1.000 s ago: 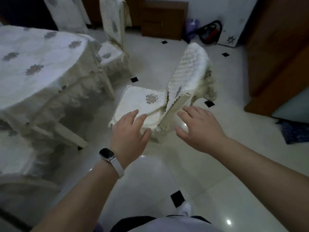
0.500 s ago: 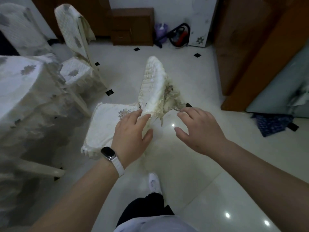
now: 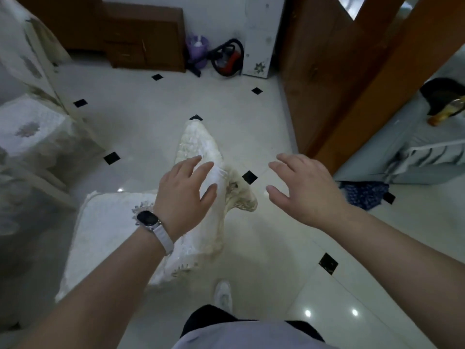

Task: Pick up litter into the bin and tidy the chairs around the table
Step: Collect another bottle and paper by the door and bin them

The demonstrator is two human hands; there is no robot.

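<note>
A chair in a cream quilted cover (image 3: pixel 198 147) stands right below me, its backrest top pointing away and its seat (image 3: pixel 108 227) to the left. My left hand (image 3: pixel 183 195), with a watch on the wrist, lies spread over the top edge of the backrest; I cannot tell whether it touches. My right hand (image 3: pixel 304 190) hovers open to the right of the backrest, apart from it, over the tiled floor. Neither hand holds anything. No litter or bin shows clearly.
A second covered chair (image 3: pixel 32 122) stands at the left, beside the blurred tablecloth (image 3: pixel 10 202). Wooden cabinet (image 3: pixel 143 41), purple container (image 3: pixel 198 46) and red vacuum (image 3: pixel 227 57) line the far wall. A wooden door frame (image 3: pixel 352 79) rises at the right. My foot (image 3: pixel 222 295) is below the chair.
I have stepped closer, so the chair now sits directly beneath me. My left hand has come over the backrest top. My right hand has spread away to the right.
</note>
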